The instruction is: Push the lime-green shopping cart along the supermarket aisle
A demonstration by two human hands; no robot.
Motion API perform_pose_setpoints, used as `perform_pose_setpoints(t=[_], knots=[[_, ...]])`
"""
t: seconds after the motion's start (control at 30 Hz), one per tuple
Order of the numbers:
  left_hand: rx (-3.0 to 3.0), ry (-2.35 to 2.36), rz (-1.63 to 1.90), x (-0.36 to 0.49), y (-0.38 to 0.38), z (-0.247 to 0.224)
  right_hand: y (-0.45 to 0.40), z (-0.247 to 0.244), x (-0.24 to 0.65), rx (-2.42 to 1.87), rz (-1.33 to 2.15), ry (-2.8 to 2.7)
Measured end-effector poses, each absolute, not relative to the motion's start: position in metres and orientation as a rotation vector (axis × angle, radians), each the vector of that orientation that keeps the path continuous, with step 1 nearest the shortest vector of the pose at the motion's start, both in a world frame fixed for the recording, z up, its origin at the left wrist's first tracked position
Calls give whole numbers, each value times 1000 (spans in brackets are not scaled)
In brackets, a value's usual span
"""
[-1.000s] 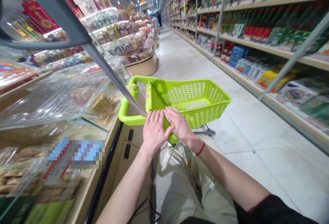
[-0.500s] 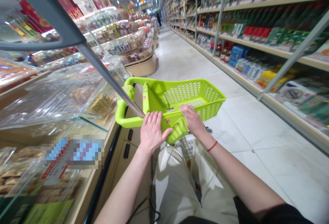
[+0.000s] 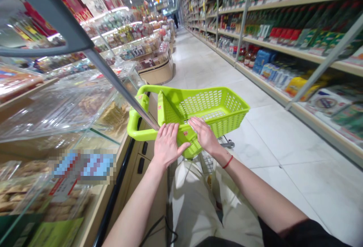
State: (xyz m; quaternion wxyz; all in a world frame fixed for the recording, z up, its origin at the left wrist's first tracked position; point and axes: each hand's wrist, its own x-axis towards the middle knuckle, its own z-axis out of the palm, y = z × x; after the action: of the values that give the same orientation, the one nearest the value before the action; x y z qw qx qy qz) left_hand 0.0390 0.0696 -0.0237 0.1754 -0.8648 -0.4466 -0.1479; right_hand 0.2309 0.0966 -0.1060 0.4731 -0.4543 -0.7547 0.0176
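Note:
A bright green shopping cart basket with perforated walls stands crosswise in front of me. My left hand lies on its near rim, close to the handle end, with fingers together and the thumb spread to the right. Just to the right, my right hand rests on the same rim, fingers stretched over the edge. Neither hand is wrapped round anything. A red string circles my right wrist. The basket's visible inside holds no goods.
Glass-sided bins of packaged food flank me on the left, crossed by a grey metal pole. Shelves of bottles and packs line the right side. Pale tiled floor runs between them toward a distant person.
My right hand has slid left along the rim, nearer my left hand. A grey cart wheel part shows more beside my right forearm. My left hand and the basket look nearly unmoved.

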Motion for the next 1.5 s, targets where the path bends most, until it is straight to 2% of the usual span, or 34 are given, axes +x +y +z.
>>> perform_pose_setpoints(t=[0.3, 0.63, 1.03, 1.37, 1.5], knots=[[-2464, -1266, -428, 38, 71, -23, 101, -120, 260, -1246, -8, -1740], [-2459, -1260, -417, 36, 71, -24, 93, -79, 202, -986, 219, -1931], [-2459, -1256, -396, 35, 72, -23, 104, -116, 261, -1167, 28, -1806], [-2454, -1257, -415, 34, 72, -24, 101, -94, 222, -1037, 128, -1925], [-2452, -1250, -413, 33, 72, -23, 103, -100, 234, -1032, 116, -1920]])
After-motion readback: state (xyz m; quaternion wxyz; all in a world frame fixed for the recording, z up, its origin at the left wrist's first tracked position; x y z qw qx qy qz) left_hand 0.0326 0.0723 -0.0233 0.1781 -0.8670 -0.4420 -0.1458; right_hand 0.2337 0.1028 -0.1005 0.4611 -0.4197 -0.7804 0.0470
